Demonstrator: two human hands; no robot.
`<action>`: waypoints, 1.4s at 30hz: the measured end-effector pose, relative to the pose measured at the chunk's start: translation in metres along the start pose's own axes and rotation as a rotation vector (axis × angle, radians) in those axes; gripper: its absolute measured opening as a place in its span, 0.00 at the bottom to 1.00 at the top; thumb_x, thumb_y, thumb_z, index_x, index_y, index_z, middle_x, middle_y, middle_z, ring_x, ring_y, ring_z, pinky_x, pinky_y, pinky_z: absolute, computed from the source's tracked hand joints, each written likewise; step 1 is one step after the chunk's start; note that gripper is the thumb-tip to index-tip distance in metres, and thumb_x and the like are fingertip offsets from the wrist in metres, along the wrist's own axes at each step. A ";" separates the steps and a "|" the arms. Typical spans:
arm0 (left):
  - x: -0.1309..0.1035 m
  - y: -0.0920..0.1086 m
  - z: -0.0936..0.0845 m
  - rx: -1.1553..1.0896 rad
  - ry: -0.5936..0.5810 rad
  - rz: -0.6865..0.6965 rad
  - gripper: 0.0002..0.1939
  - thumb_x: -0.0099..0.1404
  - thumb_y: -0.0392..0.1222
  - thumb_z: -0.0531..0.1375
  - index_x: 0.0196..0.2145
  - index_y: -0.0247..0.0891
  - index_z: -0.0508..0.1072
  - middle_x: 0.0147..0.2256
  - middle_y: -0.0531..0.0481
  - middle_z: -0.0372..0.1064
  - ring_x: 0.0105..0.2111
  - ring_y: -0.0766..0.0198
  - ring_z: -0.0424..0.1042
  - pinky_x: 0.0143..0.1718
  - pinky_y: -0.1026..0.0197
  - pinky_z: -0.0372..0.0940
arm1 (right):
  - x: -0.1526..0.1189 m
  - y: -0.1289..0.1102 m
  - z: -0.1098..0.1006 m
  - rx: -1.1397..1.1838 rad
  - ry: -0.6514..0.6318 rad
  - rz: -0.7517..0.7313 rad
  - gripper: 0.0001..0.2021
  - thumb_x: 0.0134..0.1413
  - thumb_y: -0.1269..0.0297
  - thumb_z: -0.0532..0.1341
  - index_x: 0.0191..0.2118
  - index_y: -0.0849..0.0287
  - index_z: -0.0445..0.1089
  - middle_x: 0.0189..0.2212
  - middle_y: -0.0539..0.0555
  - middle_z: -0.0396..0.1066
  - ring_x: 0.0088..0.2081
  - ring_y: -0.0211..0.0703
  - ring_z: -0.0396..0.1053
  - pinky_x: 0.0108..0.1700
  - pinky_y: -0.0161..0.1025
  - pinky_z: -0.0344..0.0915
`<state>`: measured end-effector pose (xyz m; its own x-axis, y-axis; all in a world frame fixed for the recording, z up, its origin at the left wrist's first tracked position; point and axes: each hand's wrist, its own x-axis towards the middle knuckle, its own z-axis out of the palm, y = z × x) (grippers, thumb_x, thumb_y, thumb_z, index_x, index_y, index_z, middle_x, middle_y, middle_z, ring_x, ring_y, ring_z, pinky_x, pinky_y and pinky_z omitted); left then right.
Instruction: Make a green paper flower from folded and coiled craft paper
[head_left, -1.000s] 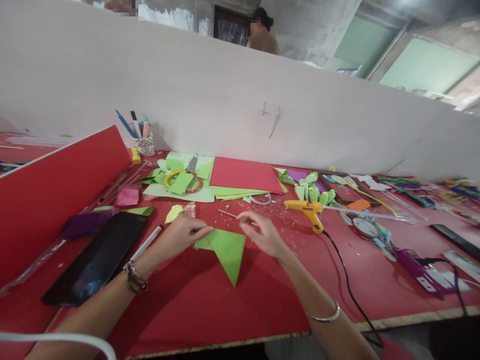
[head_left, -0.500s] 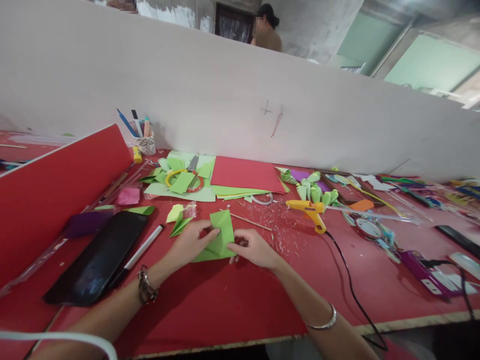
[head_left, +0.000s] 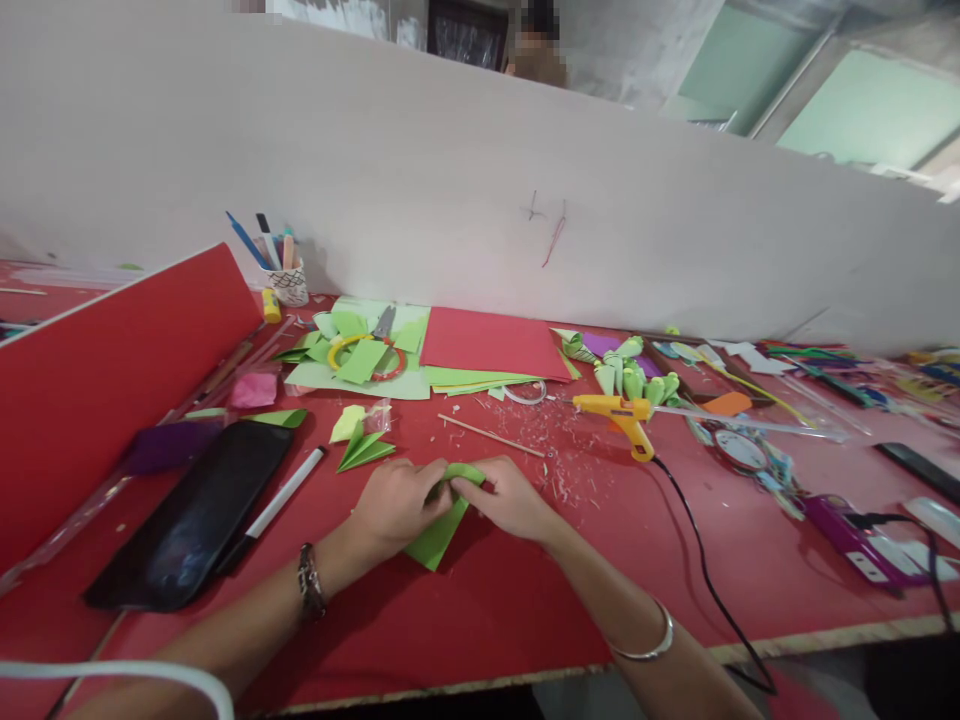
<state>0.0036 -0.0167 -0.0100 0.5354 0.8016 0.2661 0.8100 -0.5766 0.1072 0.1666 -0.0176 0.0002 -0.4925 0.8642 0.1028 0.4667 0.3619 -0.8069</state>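
Between both hands is a piece of green paper (head_left: pixel 436 540), its top edge curled over and its lower corner pointing toward me. My left hand (head_left: pixel 399 505) pinches it from the left, the fingers closed on the curled part. From the right, my right hand (head_left: pixel 511 497) grips the same curl with thumb and fingers. Just beyond my left hand lies a folded green paper (head_left: pixel 364 448) beside a pale yellow scrap (head_left: pixel 346 424). A thin wooden stick (head_left: pixel 491 436) rests on the red table (head_left: pixel 480 640) behind the hands.
A yellow glue gun (head_left: pixel 619 410) with a black cord lies to the right. Scissors (head_left: pixel 384 322) sit among green paper pieces at the back. At left are a black phone-like slab (head_left: pixel 191 520), a marker (head_left: pixel 285 495) and a pen cup (head_left: pixel 289 284). Red sheets (head_left: pixel 495 343) lie by the wall.
The green paper, flatter and more upright before, is now turned and curled over at its top. Both hands have come closer together, my left hand wrapping further over the paper.
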 end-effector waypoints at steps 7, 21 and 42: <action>0.001 -0.018 -0.010 0.014 0.067 0.028 0.07 0.53 0.34 0.51 0.21 0.38 0.67 0.16 0.53 0.65 0.17 0.67 0.61 0.20 0.66 0.47 | -0.001 0.012 -0.009 0.134 0.126 0.108 0.17 0.52 0.57 0.51 0.17 0.61 0.56 0.14 0.45 0.53 0.18 0.30 0.53 0.20 0.29 0.49; 0.005 -0.061 -0.043 -0.079 0.159 -0.280 0.16 0.63 0.43 0.44 0.29 0.36 0.68 0.23 0.51 0.67 0.23 0.66 0.63 0.23 0.66 0.50 | 0.000 0.022 -0.020 0.288 0.200 0.188 0.16 0.50 0.54 0.53 0.21 0.61 0.62 0.14 0.47 0.60 0.16 0.32 0.58 0.18 0.30 0.55; 0.004 -0.033 -0.024 -0.331 -0.278 0.197 0.14 0.62 0.45 0.51 0.23 0.36 0.67 0.19 0.55 0.63 0.22 0.69 0.59 0.25 0.66 0.49 | -0.002 0.020 -0.027 -0.405 0.188 -0.067 0.05 0.45 0.72 0.53 0.25 0.58 0.64 0.21 0.47 0.63 0.22 0.32 0.57 0.26 0.29 0.52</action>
<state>-0.0269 0.0019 0.0103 0.7512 0.6581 0.0508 0.5910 -0.7049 0.3923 0.1966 -0.0026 -0.0008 -0.4069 0.8692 0.2809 0.7069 0.4943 -0.5059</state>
